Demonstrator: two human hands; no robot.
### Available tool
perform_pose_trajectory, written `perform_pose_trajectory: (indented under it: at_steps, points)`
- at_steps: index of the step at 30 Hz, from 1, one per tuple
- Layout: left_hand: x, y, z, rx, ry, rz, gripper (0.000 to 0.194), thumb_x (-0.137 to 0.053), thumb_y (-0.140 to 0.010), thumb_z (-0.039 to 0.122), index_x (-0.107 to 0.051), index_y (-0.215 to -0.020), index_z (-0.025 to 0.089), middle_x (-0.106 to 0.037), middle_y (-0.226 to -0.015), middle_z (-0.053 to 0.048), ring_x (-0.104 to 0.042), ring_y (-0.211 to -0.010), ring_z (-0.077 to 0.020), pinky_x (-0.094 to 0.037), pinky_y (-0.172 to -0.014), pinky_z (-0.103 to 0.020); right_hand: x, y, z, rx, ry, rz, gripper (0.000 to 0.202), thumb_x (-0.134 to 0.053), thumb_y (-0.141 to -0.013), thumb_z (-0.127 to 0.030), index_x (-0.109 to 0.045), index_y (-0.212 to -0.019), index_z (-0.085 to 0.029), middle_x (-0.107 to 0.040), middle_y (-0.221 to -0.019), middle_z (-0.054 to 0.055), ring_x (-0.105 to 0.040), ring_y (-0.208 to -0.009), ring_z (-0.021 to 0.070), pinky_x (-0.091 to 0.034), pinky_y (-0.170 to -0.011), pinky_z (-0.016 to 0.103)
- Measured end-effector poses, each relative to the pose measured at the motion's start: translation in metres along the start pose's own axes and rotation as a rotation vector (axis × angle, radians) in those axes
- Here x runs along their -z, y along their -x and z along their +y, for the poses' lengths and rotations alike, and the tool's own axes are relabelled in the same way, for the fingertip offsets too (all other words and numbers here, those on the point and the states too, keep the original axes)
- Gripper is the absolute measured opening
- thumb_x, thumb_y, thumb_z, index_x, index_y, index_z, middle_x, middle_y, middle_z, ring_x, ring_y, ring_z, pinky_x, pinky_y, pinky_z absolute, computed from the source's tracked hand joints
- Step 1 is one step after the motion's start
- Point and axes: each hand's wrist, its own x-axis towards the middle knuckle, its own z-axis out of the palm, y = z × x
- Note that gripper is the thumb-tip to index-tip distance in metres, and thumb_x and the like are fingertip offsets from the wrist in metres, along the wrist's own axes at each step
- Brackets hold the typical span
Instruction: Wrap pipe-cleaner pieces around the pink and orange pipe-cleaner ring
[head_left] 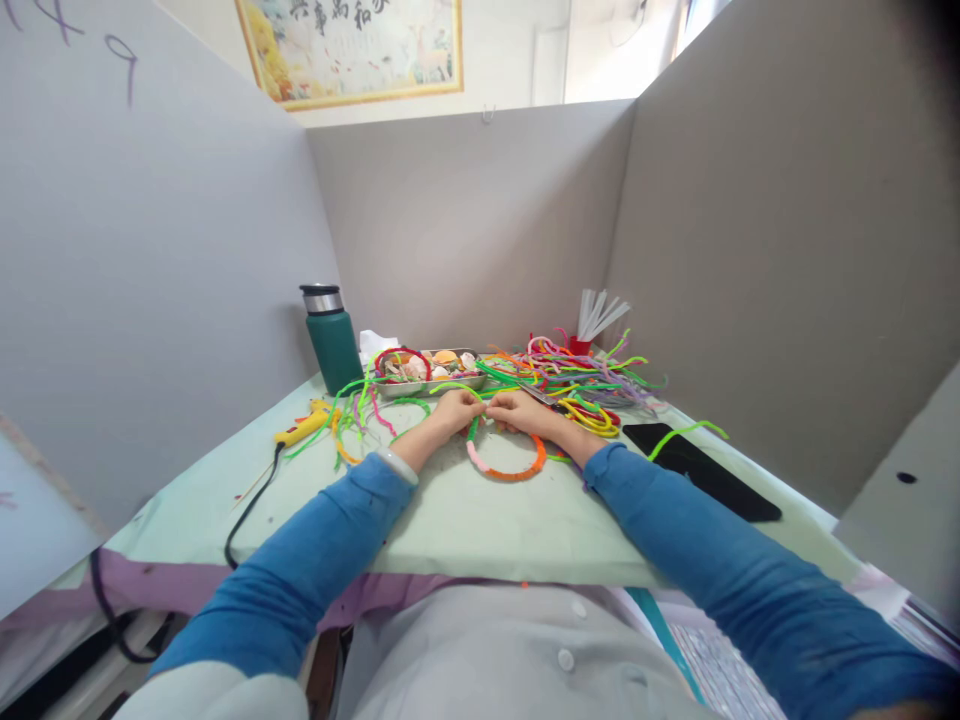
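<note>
A ring wrapped in orange, pink and green fuzzy stems (pixel 508 474) lies on the pale green tablecloth (pixel 450 530). At its far side my left hand (pixel 454 412) is closed, its fingertips pinching the green part of the ring near a bright green stem (pixel 448 386). My right hand (pixel 519 412) is closed too, fingertips meeting the left ones over the ring's top; the small piece between them is hard to make out. Scissors (pixel 541 397) lie just beyond my right hand, partly hidden among stems.
A metal tray (pixel 457 383) of small pieces stands behind the hands. At right are a heap of coloured stems (pixel 585 375), a red cup (pixel 580 346) and a black phone-like slab (pixel 701 470). A yellow glue gun (pixel 302 425) and a green bottle (pixel 333 350) are at left.
</note>
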Motion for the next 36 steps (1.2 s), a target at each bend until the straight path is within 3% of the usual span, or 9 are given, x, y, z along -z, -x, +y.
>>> perform_pose_trajectory:
  at_steps: [36]
  points:
    - [0.000,-0.003,-0.006,-0.036,-0.043,-0.012,0.021,-0.058,-0.067,0.030,-0.054,-0.057,0.012,-0.042,-0.041,0.003,-0.033,-0.035,-0.0050,-0.022,-0.036,-0.019,0.000,0.006,-0.016,0.070,0.136,0.003,0.030,-0.042,-0.078,-0.035,-0.061,-0.081,-0.013,-0.053,-0.058,-0.001,-0.040,-0.046,0.0057,-0.029,-0.044,0.017]
